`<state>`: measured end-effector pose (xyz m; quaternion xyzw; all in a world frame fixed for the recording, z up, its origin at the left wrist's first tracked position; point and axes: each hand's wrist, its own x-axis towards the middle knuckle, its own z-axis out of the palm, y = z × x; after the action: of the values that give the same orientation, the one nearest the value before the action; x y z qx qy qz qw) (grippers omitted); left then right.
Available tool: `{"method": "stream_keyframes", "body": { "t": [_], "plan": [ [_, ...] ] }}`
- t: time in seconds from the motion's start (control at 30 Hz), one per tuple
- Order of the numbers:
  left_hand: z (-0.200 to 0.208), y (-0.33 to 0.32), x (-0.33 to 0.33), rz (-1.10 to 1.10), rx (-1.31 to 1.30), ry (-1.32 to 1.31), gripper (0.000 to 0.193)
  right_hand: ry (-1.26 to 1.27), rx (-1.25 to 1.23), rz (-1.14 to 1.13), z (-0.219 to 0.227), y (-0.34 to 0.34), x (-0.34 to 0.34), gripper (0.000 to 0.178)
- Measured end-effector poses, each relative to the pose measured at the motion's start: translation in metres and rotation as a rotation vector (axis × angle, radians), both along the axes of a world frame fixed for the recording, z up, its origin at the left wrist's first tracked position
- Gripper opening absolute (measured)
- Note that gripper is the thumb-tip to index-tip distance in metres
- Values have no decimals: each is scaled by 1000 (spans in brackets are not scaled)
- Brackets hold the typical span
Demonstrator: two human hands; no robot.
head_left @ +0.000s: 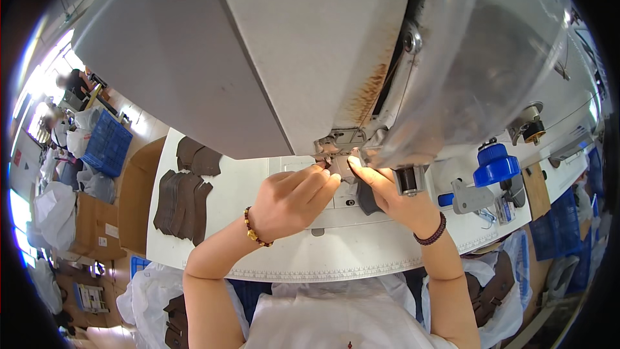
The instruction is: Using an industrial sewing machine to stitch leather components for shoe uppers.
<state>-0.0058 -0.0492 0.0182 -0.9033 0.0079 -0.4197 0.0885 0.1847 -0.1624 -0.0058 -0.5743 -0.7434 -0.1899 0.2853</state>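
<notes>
My left hand [294,197] is closed in a pinch in front of the sewing machine's needle area [341,145]. A small bit of dark brown material [327,165] shows at its fingertips. My right hand [403,203] is close beside it, the index finger stretched toward the lit needle area and the other fingers curled. A dark flat piece [367,199] shows under the right hand and its edge lies by the index fingertip; most of it is hidden. At the left of the white table [290,252], stacks of dark brown cut pieces [181,203] lie flat.
The large machine head [310,45] hangs low over my hands. To the right are a blue cap-like part [496,165], a grey plate [475,197] and a thread spool [533,130]. White bags [152,300] flank my lap. Cardboard boxes [97,226] and a blue crate [108,142] stand left.
</notes>
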Motion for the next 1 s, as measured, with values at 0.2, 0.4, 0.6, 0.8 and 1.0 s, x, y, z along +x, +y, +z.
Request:
{"method": "stream_keyframes", "body": {
  "t": [0.2,0.4,0.6,0.8,1.0],
  "plan": [
    [-1,-3,2,29,79,-1,21,93,38,83,-7,0,5,52],
    [-4,3,0,-5,-5,24,23,32,-91,24,-9,-1,3,53],
    [-3,10,-3,-30,-8,52,20,-67,80,-24,-10,-1,-6,53],
    [-3,15,-2,-38,-36,79,22,23,-59,-88,-13,5,-6,52],
    [-10,22,-1,-41,-14,32,25,103,-87,-39,-23,16,4,52]
  ]
}}
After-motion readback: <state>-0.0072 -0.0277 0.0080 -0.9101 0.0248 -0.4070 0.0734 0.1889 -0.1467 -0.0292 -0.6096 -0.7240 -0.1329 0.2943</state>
